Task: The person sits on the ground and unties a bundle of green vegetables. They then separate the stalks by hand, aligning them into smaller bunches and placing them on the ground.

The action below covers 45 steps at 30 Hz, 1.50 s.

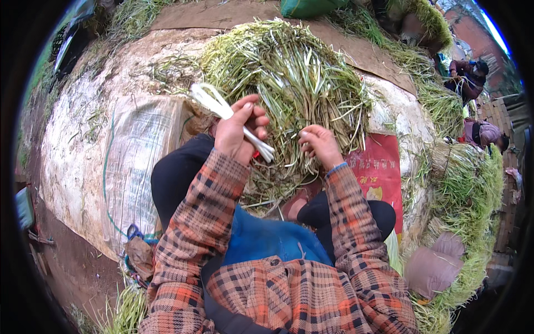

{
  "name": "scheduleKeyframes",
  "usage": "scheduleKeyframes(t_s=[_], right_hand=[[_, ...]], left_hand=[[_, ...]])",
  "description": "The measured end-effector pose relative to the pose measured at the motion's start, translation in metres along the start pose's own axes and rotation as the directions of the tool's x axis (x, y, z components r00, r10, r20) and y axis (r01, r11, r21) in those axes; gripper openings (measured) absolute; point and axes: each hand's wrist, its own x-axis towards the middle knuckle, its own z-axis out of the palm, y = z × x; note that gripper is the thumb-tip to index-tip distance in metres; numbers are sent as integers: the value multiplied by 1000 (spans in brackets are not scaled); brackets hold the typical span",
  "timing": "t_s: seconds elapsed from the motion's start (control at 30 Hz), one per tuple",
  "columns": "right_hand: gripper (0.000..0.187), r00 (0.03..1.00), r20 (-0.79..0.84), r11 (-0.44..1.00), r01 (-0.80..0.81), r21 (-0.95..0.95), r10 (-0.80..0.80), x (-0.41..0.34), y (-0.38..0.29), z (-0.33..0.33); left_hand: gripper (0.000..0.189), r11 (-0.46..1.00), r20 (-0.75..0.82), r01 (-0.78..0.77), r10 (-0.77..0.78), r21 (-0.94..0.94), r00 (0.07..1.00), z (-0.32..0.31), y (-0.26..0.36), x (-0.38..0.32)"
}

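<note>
My left hand (240, 129) grips a small bunch of smooth white plant stalks (212, 102). Their looped upper part sticks out past the thumb, and the cut ends show below the palm. To its right, the thumb and fingertips of my right hand (319, 144) are pinched together. A thin pale piece of stalk (293, 136) shows at those fingertips, mostly hidden. Beneath and beyond both hands lies a big heap of green and yellowish long-leaved plants (288, 71), its stems pointing towards me. Several of its stems look brown and dirty.
A whitish woven sack (135, 154) lies at my left, with blue-handled scissors (134, 231) near its lower edge. A red printed sack (381, 167) is on the right. More cut plants (467, 192) are piled farther right, where other people (469, 77) sit. A green sack (311, 6) stands ahead.
</note>
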Motion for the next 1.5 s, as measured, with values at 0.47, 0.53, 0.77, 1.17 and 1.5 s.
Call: scheduleKeyframes(t_s=[0.47, 0.53, 0.77, 1.17, 1.5], right_hand=[[7, 737, -395, 577, -8, -816, -548, 109, 1, -45], [4, 674, -537, 766, 66, -640, -507, 100, -22, -53], [11, 770, -576, 888, 432, 155, -274, 37, -69, -61], [13, 996, 64, 820, 11, 572, -58, -61, 14, 44], [18, 974, 108, 867, 121, 484, -196, -63, -25, 60]], left_hand=[[18, 994, -52, 101, -99, 36, 994, -7, -22, -15], [17, 992, -46, 119, -117, 33, 992, -7, -21, -15], [15, 989, -76, 125, -119, 81, 990, -11, -29, -12], [32, 918, -126, 156, -117, 364, 985, -12, -52, 5], [14, 948, -76, 159, -143, 277, 987, -17, -36, -57]])
